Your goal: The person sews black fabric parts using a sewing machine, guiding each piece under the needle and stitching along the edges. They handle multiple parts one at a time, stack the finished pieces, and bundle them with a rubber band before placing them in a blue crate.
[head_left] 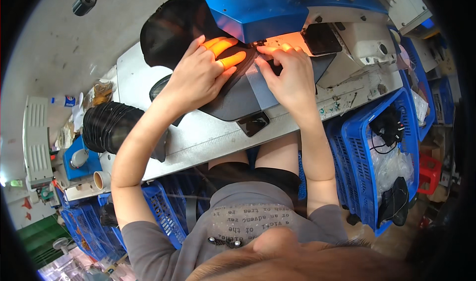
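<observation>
A: What sits farthest left on the table [196,141]?
B: A stack of black pieces [110,128], lying near the table's left end.
A: And the left hand [203,76]?
B: Open, fingers spread, palm down on the black sheet [230,101]. Orange covers [232,60] sit on some fingers.
A: Where is that sheet?
B: Mid-table, its far part beneath the blue sewing machine [258,13].
A: The right hand [291,75]?
B: Fingers bent, thumb at the sheet's right part; I can't tell whether it pinches anything.
A: Farther right?
B: A blue crate [347,144] beside the table, holding clear plastic [392,168].
</observation>
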Demonstrator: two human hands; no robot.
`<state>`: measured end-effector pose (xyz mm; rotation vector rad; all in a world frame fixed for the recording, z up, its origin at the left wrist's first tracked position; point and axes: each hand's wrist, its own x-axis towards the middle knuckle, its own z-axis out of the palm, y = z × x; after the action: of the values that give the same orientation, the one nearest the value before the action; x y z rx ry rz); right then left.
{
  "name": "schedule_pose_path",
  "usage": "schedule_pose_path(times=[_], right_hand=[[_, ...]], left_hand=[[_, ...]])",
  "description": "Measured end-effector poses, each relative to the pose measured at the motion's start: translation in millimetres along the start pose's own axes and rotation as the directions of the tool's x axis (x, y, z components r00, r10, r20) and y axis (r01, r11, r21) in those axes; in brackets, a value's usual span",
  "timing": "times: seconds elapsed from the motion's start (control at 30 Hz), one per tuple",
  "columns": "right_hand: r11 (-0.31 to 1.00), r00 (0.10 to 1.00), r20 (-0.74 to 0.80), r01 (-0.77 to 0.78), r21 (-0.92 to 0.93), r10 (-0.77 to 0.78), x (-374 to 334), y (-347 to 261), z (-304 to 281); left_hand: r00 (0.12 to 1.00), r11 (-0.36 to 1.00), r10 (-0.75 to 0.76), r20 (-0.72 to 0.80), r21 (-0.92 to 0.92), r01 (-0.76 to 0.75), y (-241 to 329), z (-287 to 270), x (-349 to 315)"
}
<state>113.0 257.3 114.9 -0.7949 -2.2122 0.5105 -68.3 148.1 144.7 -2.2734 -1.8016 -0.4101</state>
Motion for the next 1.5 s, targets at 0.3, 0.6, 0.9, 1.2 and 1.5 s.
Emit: schedule_pose_path(times=[0.3,0.6,0.9,1.2,1.5], right_hand=[[0.965,0.996,-0.066,0.077,0.249,-0.062,-11.2,15.2,-21.2],[0.961,0.987,-0.106,0.14,0.237,-0.117,-14.2,18.9,-18.0],[0.962,0.982,-0.134,0.163,0.22,-0.136,-15.2,22.6,-15.4],[0.964,0.978,-0.158,0.168,0.206,-0.137,-15.1,21.4,-13.9],[0.97,0.978,-0.167,0.156,0.188,-0.125,-15.2,18.6,-14.4]], left_hand=[[0.998,0.995,0.023,0.054,0.098,-0.028,-7.3,-7.2,6.6],[0.996,0.992,-0.037,0.086,0.124,0.026,-2.9,-4.6,6.6],[0.969,0.967,-0.24,0.055,0.102,0.233,25.9,3.5,13.3],[0.932,0.923,-0.361,0.041,-0.129,0.363,48.7,0.0,17.8],[0.966,0.994,-0.105,0.237,0.036,0.099,33.9,-17.8,26.6]])
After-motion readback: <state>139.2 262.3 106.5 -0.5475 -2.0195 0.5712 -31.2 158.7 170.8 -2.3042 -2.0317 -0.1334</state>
